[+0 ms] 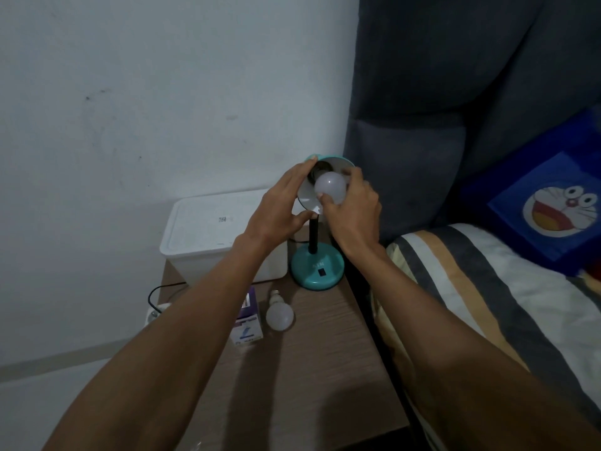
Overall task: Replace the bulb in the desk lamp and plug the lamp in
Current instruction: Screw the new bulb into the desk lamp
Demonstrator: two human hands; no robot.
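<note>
Two bulbs are present: nearest, a loose bulb [279, 315] lies on the table [318, 369] beside its carton [248, 320]. Farther back, the left hand [279, 206] grips the teal shade [325, 161] of the desk lamp [317, 266] while the right hand [353, 206] closes its grip on the second bulb [330, 187] at the socket. Keep the shade braced, hold the bulb square to the socket, and turn with light, even finger pressure; whether it is entering or leaving cannot be determined.
</note>
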